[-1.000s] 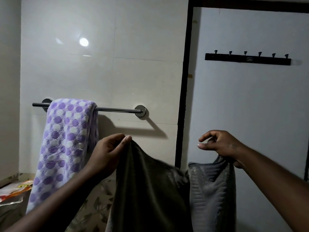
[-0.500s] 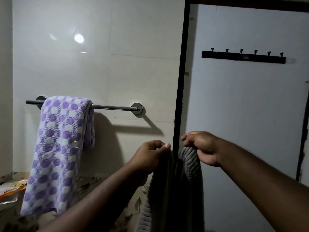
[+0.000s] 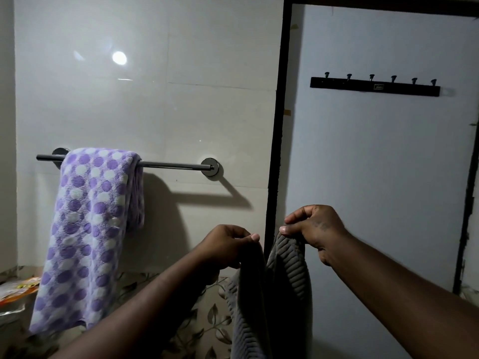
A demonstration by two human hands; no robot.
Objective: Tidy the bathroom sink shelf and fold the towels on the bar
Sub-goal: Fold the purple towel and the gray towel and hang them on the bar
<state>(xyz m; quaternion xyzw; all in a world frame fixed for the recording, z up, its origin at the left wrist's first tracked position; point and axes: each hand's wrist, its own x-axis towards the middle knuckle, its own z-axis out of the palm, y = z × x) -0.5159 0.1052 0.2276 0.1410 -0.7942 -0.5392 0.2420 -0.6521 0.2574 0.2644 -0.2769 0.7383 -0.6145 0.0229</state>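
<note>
While the left hand (image 3: 228, 248) pinches one top corner of the grey towel (image 3: 290, 265), the right hand (image 3: 312, 229) pinches the other

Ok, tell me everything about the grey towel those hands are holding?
The grey towel is ribbed, soft-looking cloth. It hangs down in the air, doubled over, its two top corners close together. The left hand pinches one corner, the right hand the other. Its bottom runs out of view.
</note>
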